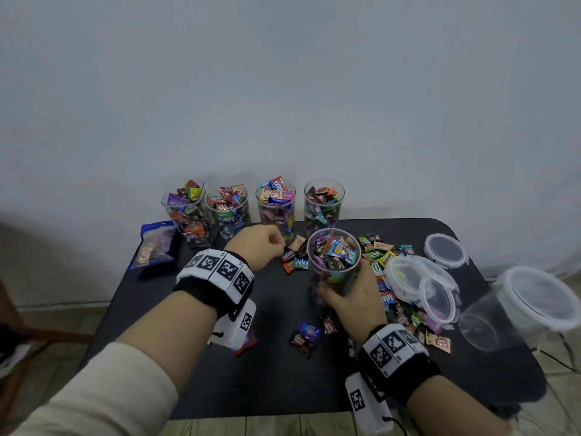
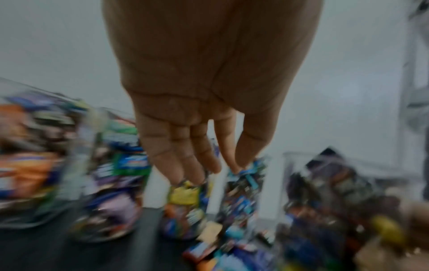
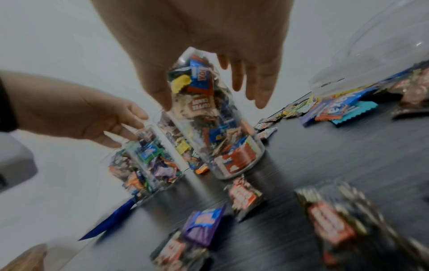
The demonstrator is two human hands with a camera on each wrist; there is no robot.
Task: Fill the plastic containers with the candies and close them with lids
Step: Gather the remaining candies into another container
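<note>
A clear round container (image 1: 333, 259) full of wrapped candies stands mid-table. My right hand (image 1: 355, 297) grips its lower part; in the right wrist view the thumb (image 3: 160, 95) lies on the container (image 3: 213, 128) and the fingers (image 3: 260, 91) reach round its far side. My left hand (image 1: 264, 245) hovers just left of it over a few loose candies (image 1: 294, 258). The blurred left wrist view shows its fingers (image 2: 185, 161) pointing down and fairly straight, with nothing plainly held. Three clear lids (image 1: 408, 278) lie to the right.
Several filled containers (image 1: 276, 206) line the back edge of the black table (image 1: 251, 372) against the wall. A blue candy bag (image 1: 155, 245) lies at the back left. More candies (image 1: 306, 336) are scattered in front and right. An empty container (image 1: 490, 325) lies at the right edge.
</note>
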